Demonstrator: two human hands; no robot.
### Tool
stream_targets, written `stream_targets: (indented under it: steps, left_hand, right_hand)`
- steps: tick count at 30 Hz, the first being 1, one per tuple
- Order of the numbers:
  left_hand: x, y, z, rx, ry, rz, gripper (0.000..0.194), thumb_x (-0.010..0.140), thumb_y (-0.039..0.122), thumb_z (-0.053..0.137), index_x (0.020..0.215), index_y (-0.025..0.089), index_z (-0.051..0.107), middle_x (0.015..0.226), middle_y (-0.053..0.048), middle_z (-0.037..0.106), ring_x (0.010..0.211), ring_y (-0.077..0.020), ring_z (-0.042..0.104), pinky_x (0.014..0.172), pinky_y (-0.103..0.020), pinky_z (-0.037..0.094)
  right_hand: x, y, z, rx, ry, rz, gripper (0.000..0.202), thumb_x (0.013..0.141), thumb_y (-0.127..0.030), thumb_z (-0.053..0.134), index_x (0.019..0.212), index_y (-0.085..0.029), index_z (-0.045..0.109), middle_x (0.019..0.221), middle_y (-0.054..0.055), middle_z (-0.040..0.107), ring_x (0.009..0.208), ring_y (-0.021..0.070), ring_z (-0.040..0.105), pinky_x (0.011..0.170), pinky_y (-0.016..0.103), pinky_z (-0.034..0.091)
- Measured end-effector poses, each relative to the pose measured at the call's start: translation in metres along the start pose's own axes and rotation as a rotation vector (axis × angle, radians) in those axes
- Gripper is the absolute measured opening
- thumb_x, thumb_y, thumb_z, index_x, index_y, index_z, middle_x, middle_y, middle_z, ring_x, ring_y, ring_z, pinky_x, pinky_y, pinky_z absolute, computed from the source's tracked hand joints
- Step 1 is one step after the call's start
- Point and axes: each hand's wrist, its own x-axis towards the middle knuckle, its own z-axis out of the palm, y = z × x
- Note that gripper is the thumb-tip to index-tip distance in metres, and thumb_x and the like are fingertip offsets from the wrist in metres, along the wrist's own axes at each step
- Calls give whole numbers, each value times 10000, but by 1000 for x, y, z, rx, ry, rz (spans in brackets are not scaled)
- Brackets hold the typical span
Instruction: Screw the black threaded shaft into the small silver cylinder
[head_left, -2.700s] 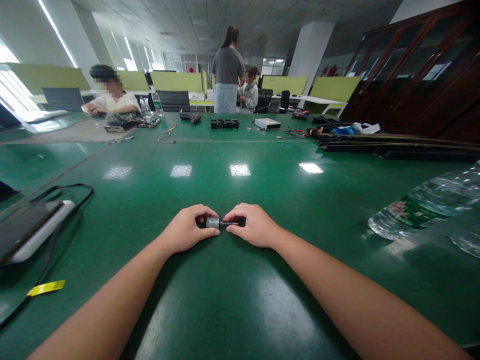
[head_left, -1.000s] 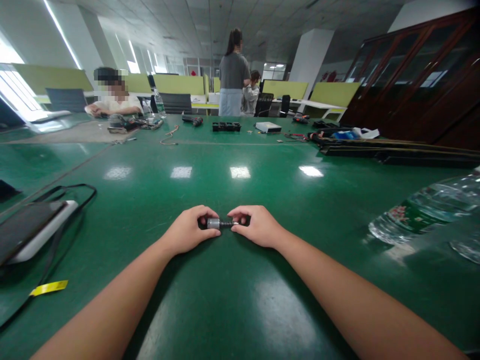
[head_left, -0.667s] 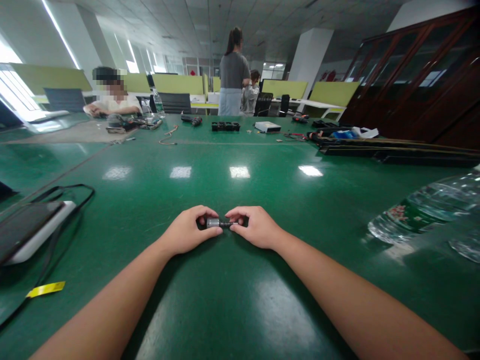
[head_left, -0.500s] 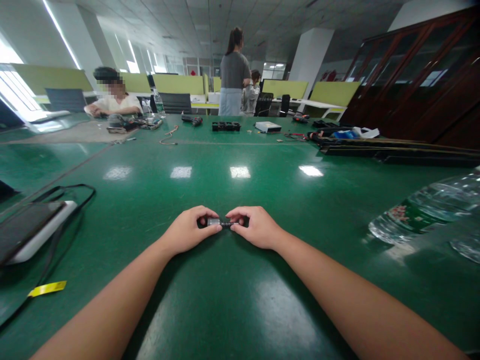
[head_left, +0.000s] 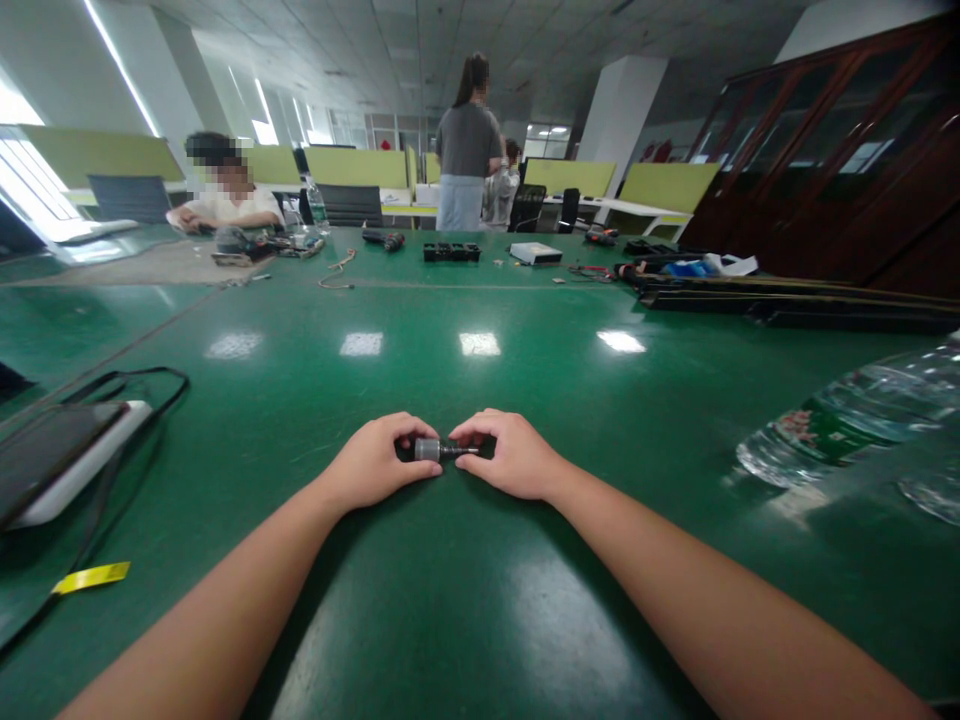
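A small grey cylindrical part (head_left: 428, 449) with a thin dark shaft lies level at the middle of the green table (head_left: 450, 600). My left hand (head_left: 386, 458) has its thumb and fingers closed around the grey cylinder end. From the other side, my right hand (head_left: 510, 453) curls its thumb and fingers around the thin shaft end. The two hands face each other without touching. Fingertips hide some of the part's edges.
Bottles (head_left: 832, 430) lie at the right. A phone (head_left: 60, 450) on a white block, with a black cable, lies at the left. Tools, a black part (head_left: 451, 252) and a white box (head_left: 535, 253) line the far side. A person (head_left: 229, 200) sits at the far left; others are behind.
The fingers of both hands have shifted slightly, and more of the grey cylinder and shaft shows between them. The hands stay in nearly the same place.
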Motion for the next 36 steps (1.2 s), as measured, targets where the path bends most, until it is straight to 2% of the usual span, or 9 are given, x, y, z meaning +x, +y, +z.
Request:
stream_targets:
  steps: [10, 36]
  left_hand:
    - [1, 1, 1, 22, -5, 1, 286, 724, 379, 738, 962, 225, 698, 896, -11, 677, 799, -186, 595, 714, -282, 441]
    - [1, -3, 3, 24, 5, -44, 281, 726, 414, 736, 931, 227, 689, 879, 1, 669, 799, -186, 584, 698, -282, 420]
  right_hand:
    - [2, 0, 2, -39, -26, -27, 174, 752, -227, 733, 925, -215, 720, 821, 9, 693, 774, 145, 574, 741, 287, 418]
    - [2, 2, -2, -4, -21, -2, 117, 752, -189, 698, 867, -195, 713, 784, 6, 667, 749, 137, 575, 712, 271, 430]
